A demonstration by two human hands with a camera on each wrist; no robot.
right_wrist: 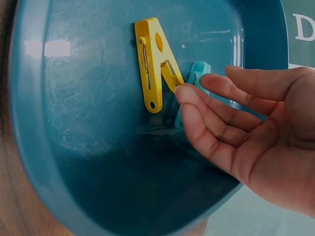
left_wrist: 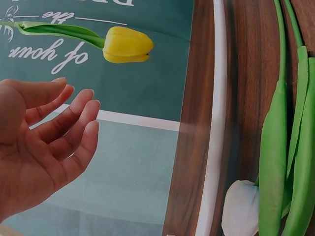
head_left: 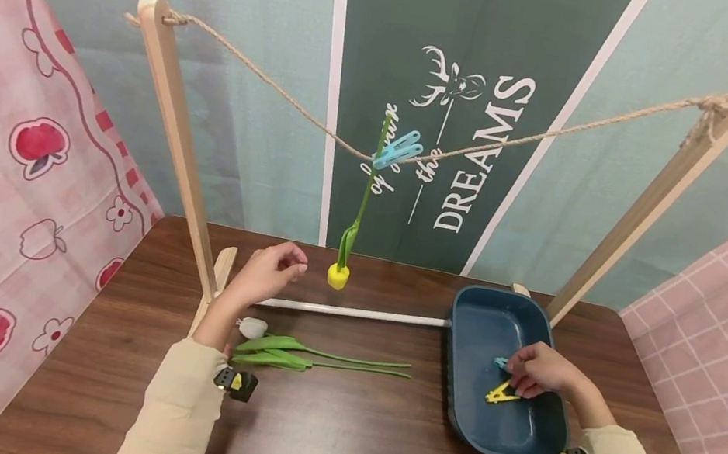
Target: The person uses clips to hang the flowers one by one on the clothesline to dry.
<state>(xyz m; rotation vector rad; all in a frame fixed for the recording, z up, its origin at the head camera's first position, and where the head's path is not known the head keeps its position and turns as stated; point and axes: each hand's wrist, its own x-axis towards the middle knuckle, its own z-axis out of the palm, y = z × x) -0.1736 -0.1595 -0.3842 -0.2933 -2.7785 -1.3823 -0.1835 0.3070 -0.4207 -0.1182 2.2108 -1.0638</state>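
Note:
Inside the blue basin (head_left: 454, 382), my right hand (head_left: 544, 368) reaches down with loosely bent fingers. In the right wrist view its fingertips are right at one leg of a yellow clothespin (right_wrist: 151, 73) and partly cover a light blue clothespin (right_wrist: 199, 71). My left hand (head_left: 268, 272) hovers with relaxed fingers and nothing in them, left of a yellow tulip (head_left: 338, 276). That tulip hangs head down from a rope (head_left: 272, 84), its stem clipped by another light blue clothespin (head_left: 398, 150).
Two wooden posts (head_left: 172, 143) hold up the rope's ends. A white rod (head_left: 351, 311) runs low between them. Two artificial tulips with green stems (head_left: 358, 359) lie on the brown table (head_left: 332, 442); a white bloom (head_left: 252, 328) shows, the other is hidden behind my left forearm.

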